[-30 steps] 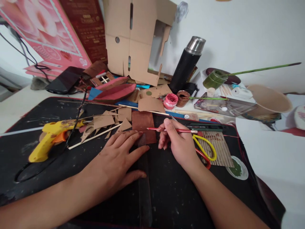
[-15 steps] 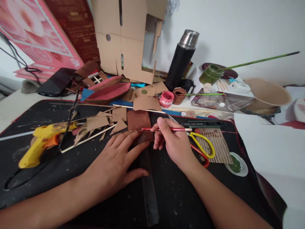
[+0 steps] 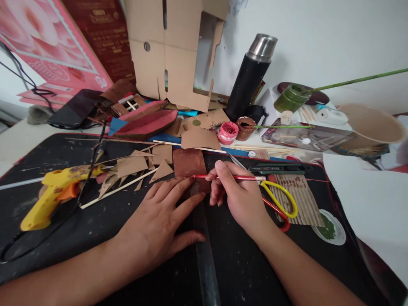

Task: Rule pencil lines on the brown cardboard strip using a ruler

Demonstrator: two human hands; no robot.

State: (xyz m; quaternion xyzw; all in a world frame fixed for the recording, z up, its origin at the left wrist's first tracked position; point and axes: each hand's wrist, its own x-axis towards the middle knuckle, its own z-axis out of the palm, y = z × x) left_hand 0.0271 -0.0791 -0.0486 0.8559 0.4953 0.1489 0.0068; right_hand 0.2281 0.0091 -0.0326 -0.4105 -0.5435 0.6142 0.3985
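Flat on a black mat [image 3: 255, 272] atop a pale counter [image 3: 22, 138], at the clock's centre, a brown card [image 3: 189, 160], near part covered by the left hand [image 3: 168, 204]. Fingers spread, grip open, pressing down over a dark ruler [image 3: 208, 267] running toward 6 o'clock. At 3 o'clock, the right hand [image 3: 239, 193], grip closed around a red pencil [image 3: 248, 177], tip at the card beside the left fingertips; contact impossible to tell.

Farther toward 3 o'clock, a dark cutter [image 3: 277, 169] with lettering too small to read. At 1 o'clock, a cardboard offcut [image 3: 216, 117] with tiny, illegible dark characters. At 11 o'clock, a red panel [image 3: 98, 34] with gold writing, and a pink flower-printed box [image 3: 73, 51] with pale script, both unreadable.

Partly hidden by the right hand, at 4 o'clock, scissors [image 3: 265, 185]. At 9 o'clock, cardboard scraps [image 3: 130, 165], then a yellow glue gun [image 3: 55, 182]. Toward 1 o'clock, a pink paint jar [image 3: 228, 133] and a black flask [image 3: 248, 83].
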